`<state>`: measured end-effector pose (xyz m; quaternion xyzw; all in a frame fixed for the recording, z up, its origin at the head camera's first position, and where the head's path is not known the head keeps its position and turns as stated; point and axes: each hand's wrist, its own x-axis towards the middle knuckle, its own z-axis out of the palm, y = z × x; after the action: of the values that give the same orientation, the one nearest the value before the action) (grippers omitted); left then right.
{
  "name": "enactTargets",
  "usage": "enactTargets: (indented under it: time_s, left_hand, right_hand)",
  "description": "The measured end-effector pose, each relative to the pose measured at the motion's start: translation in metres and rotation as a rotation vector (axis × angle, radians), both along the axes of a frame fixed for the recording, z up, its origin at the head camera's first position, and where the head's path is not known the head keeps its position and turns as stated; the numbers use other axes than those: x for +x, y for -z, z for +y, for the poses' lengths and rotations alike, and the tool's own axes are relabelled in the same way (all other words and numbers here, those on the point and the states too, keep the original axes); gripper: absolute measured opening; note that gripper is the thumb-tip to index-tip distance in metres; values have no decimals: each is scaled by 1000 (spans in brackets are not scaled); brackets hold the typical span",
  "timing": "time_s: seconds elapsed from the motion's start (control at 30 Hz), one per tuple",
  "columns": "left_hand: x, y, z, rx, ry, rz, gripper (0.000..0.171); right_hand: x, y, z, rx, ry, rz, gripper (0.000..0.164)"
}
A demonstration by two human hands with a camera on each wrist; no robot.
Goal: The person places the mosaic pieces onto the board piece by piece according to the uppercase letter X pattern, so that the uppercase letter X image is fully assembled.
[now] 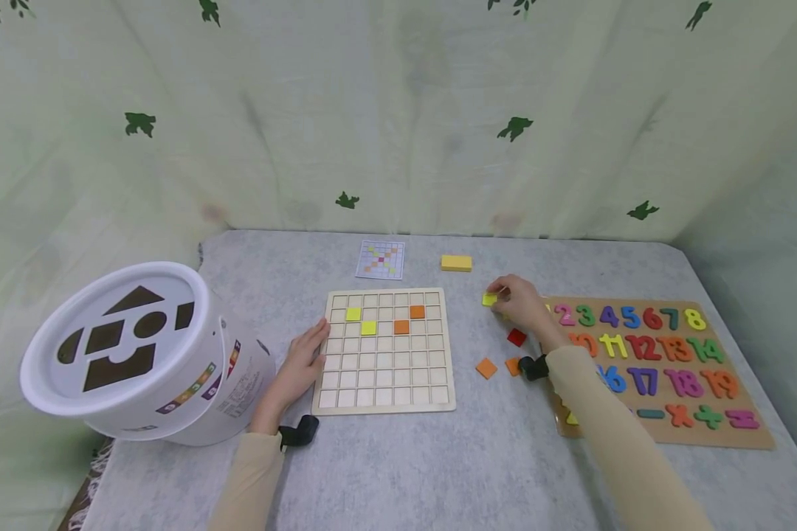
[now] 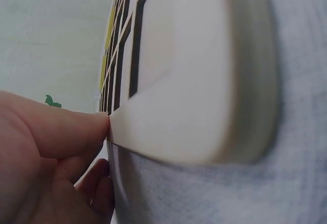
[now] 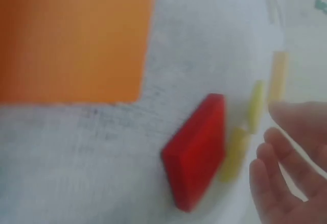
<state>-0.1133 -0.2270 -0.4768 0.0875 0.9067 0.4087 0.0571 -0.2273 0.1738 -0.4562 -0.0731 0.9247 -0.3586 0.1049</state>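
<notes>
A square wooden grid board (image 1: 384, 380) lies on the table with two yellow tiles (image 1: 353, 314) and two orange tiles (image 1: 401, 327) in its cells. Along its left edge rests my left hand (image 1: 300, 366); the left wrist view has the thumb (image 2: 76, 132) touching the edge near a corner. To the right of the board, my right hand (image 1: 519, 302) is over a loose yellow tile (image 1: 489, 299). Its thumb and fingers stand apart in the right wrist view, beside two yellow tiles (image 3: 255, 106). Closer to me lie a red tile (image 1: 516, 337) and two orange tiles (image 1: 486, 368).
A printed pattern card (image 1: 381, 259) and a yellow block (image 1: 456, 263) lie behind the board. On the left stands a white bucket (image 1: 192, 383) with shape cutouts in its lid. A number puzzle board (image 1: 677, 435) lies under the right forearm's side. A pale curtain (image 1: 398, 147) hangs behind.
</notes>
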Motion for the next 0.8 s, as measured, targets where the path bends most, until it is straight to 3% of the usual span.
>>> enactTargets:
  time_s: [0.17,0.5,0.67,0.8]
  left_hand:
    - [0,0,0,-1,1,-8,54]
    - [0,0,0,-21,-3,-8,54]
    - [0,1,-1,-9,-3,-20,54]
    - [0,1,0,3,-4,-20,54]
  right_hand:
    - [15,-7,9,-10,5,22,23]
    - [51,-10,29,16,-42,-55,24]
    - [56,-5,28,75,-106,-57,21]
    - [56,-3,25,105,-154,-9,18]
